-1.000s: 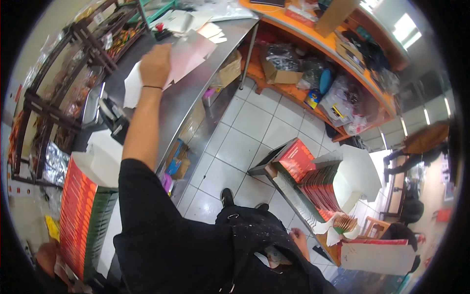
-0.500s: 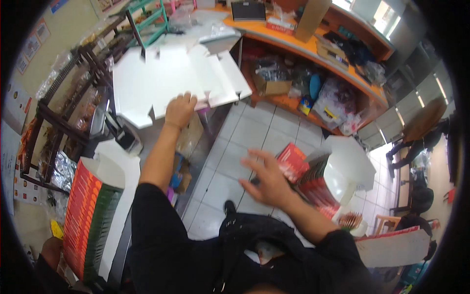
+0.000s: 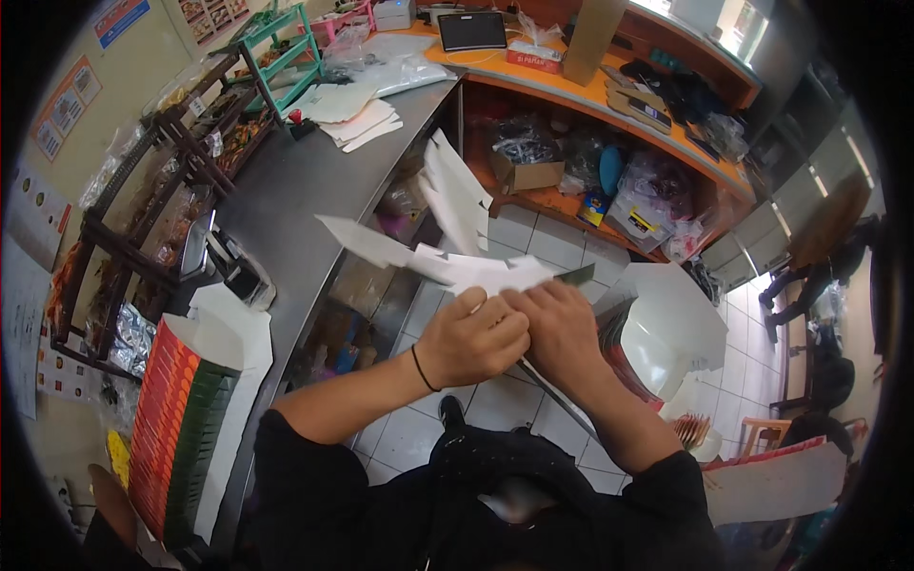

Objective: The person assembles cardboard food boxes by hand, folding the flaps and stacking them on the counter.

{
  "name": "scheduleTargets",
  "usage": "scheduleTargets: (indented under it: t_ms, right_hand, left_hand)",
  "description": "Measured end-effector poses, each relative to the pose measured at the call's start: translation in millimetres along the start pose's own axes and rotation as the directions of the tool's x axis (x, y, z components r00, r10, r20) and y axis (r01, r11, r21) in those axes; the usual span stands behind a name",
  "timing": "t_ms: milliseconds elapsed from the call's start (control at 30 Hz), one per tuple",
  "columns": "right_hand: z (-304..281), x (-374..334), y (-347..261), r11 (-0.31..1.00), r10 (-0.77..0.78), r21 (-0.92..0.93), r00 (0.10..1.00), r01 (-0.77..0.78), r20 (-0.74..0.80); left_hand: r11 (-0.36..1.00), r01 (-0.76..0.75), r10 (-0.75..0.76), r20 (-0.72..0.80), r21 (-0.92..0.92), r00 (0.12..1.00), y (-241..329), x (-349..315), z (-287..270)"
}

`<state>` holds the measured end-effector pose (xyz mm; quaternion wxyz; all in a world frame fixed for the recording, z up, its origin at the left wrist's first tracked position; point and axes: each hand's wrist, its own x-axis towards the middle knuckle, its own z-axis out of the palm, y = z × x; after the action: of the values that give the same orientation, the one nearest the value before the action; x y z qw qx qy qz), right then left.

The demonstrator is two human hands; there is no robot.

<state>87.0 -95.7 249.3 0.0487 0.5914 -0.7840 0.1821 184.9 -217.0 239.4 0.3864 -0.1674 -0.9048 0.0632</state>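
Observation:
A white die-cut cardboard box blank [image 3: 466, 270] is in front of me, bent, with its flaps standing up at angles. My left hand [image 3: 473, 341] is closed on its near edge, fingers curled in. Right beside it, my right hand [image 3: 560, 333] grips the same edge, and the knuckles of the two hands nearly touch. A narrow dark green strip of the blank shows past the right fingers. The fingertips are hidden behind the cardboard. To the right of my right hand stands a stack of nested box blanks [image 3: 671, 319], white inside, with red printed sides.
A steel counter [image 3: 319, 186] runs along the left, bearing nested red-and-green box blanks [image 3: 176, 428] and white cardboard pieces [image 3: 357, 119]. Dark racks [image 3: 133, 214] of bagged goods stand behind it. Ahead is an orange counter [image 3: 586, 90] with a dark-screened device [image 3: 473, 31] and shelved bags.
The blank has come from over the steel counter to in front of me and is now bent. My right hand, open in the air before, now grips it beside my left.

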Motion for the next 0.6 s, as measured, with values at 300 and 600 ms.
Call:
scheduleTargets:
  t_ms: [300, 600]
  right_hand:
    - [93, -145, 40, 0.846, 0.129, 0.37, 0.821, -0.384, 0.557]
    - [86, -160, 61, 0.883, -0.068, 0.293, 0.517, -0.367, 0.854]
  left_hand:
    - [0.413, 0.759, -0.763, 0.265, -0.503, 0.59, 161, -129, 80]
    - [-0.315, 0.838, -0.76, 0.647, -0.445, 0.058, 205, -138, 112]
